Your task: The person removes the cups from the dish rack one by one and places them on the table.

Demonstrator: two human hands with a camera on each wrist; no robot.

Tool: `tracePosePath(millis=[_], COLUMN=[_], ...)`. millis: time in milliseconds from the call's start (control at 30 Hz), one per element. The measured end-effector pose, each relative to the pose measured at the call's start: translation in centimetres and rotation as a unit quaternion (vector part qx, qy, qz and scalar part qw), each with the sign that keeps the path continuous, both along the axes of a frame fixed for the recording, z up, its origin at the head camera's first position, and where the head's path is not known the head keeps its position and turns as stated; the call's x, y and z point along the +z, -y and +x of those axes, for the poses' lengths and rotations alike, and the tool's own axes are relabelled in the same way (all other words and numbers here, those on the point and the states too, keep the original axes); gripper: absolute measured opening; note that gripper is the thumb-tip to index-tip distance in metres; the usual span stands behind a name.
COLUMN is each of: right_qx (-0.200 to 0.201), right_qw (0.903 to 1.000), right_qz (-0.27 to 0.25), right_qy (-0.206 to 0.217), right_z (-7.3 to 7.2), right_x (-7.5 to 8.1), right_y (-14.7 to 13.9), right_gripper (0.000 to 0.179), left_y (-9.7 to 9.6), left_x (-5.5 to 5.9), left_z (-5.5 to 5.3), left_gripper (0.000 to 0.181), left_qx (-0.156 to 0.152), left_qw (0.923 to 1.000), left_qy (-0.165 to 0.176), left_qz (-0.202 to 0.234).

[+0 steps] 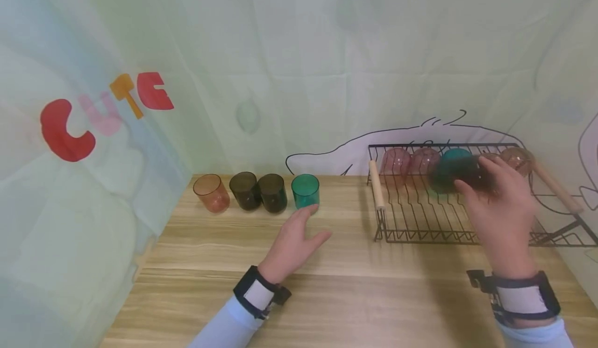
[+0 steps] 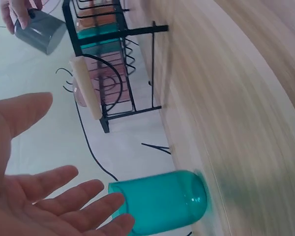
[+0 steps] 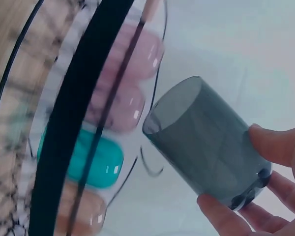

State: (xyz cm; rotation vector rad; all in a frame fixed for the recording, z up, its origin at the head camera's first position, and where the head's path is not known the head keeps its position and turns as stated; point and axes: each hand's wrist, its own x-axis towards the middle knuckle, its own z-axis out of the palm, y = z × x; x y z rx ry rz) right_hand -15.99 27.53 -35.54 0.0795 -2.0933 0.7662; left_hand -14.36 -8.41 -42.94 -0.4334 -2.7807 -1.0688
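One dark cup (image 3: pixel 211 142) is hanging tilted in the right hand (image 1: pixel 506 202), whose thumb and fingers are pinching it near the base, its mouth slanting downward above the wire rack (image 1: pixel 486 144). Handling this cup over the rack is seemingly the step in hand; whether it is going in or coming out, I cannot tell. Either way, the next move is probably calling for a steady pinch and a rim clear of the wires. The left hand (image 1: pixel 294 244) is holding nothing, spreading its fingers just beside a teal cup (image 1: pixel 306 189) standing upright ahead; whether they are touching it, I cannot tell. Farther to that hand's left, two smoky cups (image 1: pixel 273 195) and a coral cup (image 1: pixel 212 195) are standing mouth up, showing smooth, see-through walls. Below the right hand, glossy pink cups (image 1: pixel 396 162) are sitting upside down, rounded bases up, among thin black rods. Striped wood grain is running across the tabletop (image 1: pixel 327 296) under both hands.
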Motion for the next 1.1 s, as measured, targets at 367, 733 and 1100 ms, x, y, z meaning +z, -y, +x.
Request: tracePosePath(millis=[367, 733, 1100], right_qx=[0.074, 0.146, 0.177], right_qw=[0.9918, 0.9747, 0.9764], right_qz=[-0.103, -0.169, -0.098], right_qy=[0.005, -0.004, -0.074], right_z=[0.0, 2.9, 2.3], right_x=[-1.5, 0.2, -2.9], right_y=[5.6, 11.5, 14.0], right_gripper=[0.06, 0.056, 0.061], left_y=[-1.1, -2.4, -3.3], left_x=[1.2, 2.3, 3.7], left_z=[-0.5, -0.5, -1.1], left_gripper=[0.076, 0.073, 0.065], left_qx=[0.027, -0.02, -0.05], left_qw=[0.9926, 0.9732, 0.9125], left_qy=[0.042, 0.09, 0.18], left_qz=[0.111, 0.21, 0.364])
